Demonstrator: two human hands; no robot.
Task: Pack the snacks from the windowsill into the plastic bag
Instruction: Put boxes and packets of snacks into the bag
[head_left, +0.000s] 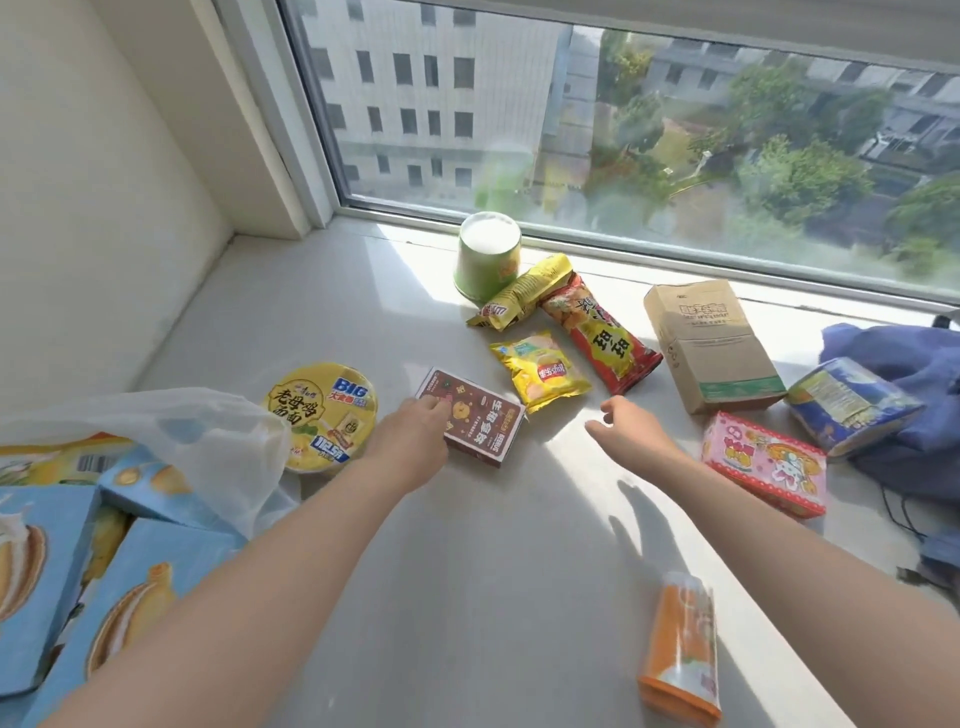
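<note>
Several snacks (540, 370) are left on the windowsill (493, 545). The brown snack box (480, 421) is covered at its nine-o'clock corner by the left hand (423, 423); whether it is gripped cannot be told. The plastic bag (218, 431) is kept at nine o'clock, near for loading. The right hand (623, 418) is held loose and empty.
</note>
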